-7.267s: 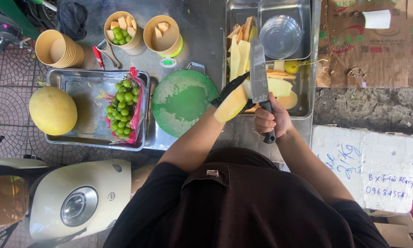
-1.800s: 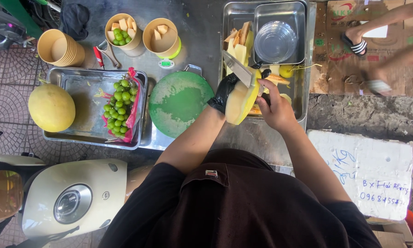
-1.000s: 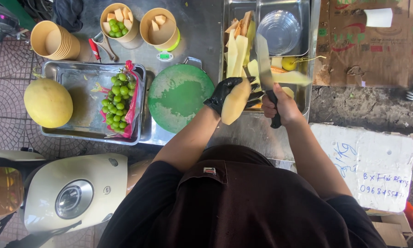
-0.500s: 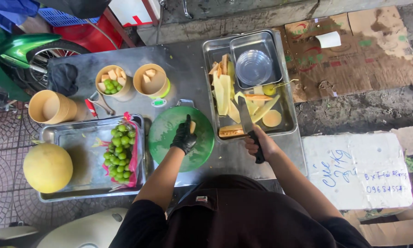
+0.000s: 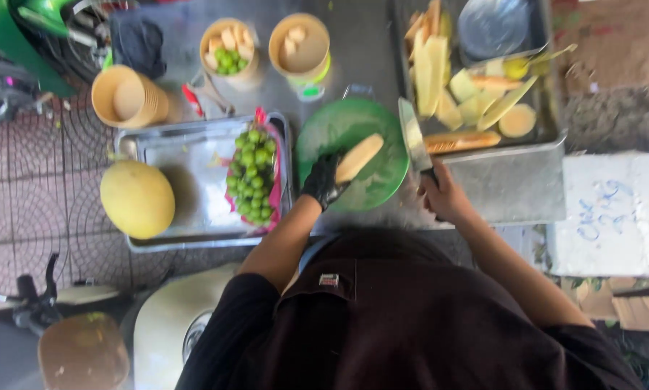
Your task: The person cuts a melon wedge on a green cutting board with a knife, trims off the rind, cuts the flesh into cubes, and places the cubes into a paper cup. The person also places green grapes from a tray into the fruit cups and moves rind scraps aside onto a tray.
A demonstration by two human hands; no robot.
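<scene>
Partly blurred view; fine detail is hard to read. Far right tray [image 5: 548, 133] is cut off at the top edge, so its round clear bowl [image 5: 494, 25] shows only in part. Peel strips [image 5: 433, 65] and trimmings in that tray run together and cannot be separated cleanly.

Left hand [image 5: 323, 182], in a black glove, grip closed around the near end of a peeled melon piece [image 5: 359, 157]. Piece is pale yellow-cream, oblong, smooth-sided, lying slanted on the round green cutting board [image 5: 349, 155], near the board's middle. Fingers under the piece are hidden.

Right hand [image 5: 446, 198], bare, grip wrapped around the handle of a knife [image 5: 413, 137]; handle itself is covered by the hand. Blade points far, lying along the right edge of the board, just beside the melon piece, not touching it as far as can be seen.

Left of the board: metal tray [image 5: 187, 155] with a bunch of green grapes [image 5: 252, 177] on pink wrapping, and a whole yellow melon [image 5: 136, 198] at its left edge. Far side of the tabletop [image 5: 360, 43]: stacked paper cups [image 5: 126, 97], two filled paper cups [image 5: 266, 47].
</scene>
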